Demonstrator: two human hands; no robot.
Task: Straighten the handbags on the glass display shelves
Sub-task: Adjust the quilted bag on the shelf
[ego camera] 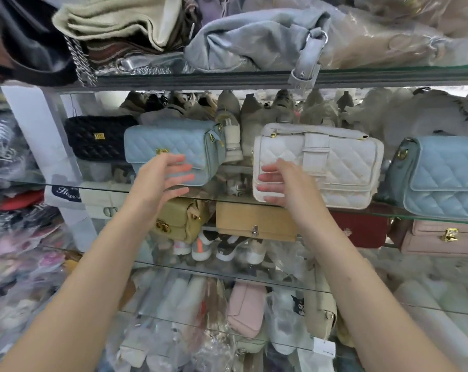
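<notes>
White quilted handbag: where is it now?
The white handbag stands right of centre in the head view on the glass shelf, right hand at its left end.

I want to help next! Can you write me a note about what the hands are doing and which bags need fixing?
Left hand: open, fingers straight at the lower front of the light blue quilted handbag; contact unclear.
Right hand: open, fingers flat against the left end of the white quilted handbag.
Both bags stand on the middle glass shelf, between a black quilted handbag and a second light blue handbag.
Done: cannot tell.
Left: the first blue bag sits turned at an angle and the white one looks tilted; square both.
</notes>
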